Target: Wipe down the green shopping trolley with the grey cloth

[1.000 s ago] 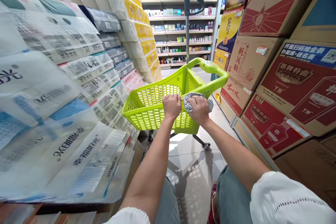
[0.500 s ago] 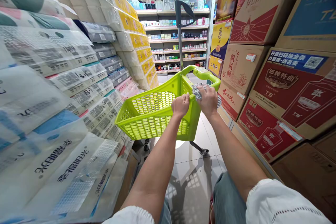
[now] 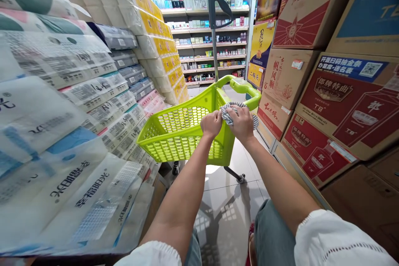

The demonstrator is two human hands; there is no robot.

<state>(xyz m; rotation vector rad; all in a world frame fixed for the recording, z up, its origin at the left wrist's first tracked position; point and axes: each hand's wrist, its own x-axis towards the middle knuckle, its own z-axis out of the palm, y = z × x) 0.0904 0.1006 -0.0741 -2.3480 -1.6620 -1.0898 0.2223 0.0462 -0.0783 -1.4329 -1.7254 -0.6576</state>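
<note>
A lime-green shopping cart (image 3: 183,149) with perforated basket walls stands in front of me on the aisle floor. My left hand (image 3: 212,124) is closed round the top rim of the basket's near side. Just right of it, my right hand (image 3: 241,122) presses a crumpled grey-and-white striped cloth (image 3: 229,113) against the rim near the handle end. The cart's green handle (image 3: 245,88) rises beyond the cloth. Part of the rim is hidden beneath the cloth and my fingers.
Tissue packs (image 3: 102,108) are piled high on the left. Liquor cartons (image 3: 343,95) are stacked along the right. Shelves (image 3: 212,45) of small boxes and bottles stand ahead, behind a metal pole (image 3: 214,56) with a dark grey handle. Tiled floor (image 3: 215,203) runs between the stacks.
My right hand has slid the cloth left along the rim, closer to my left hand and away from the handle. My left hand keeps its hold on the rim.
</note>
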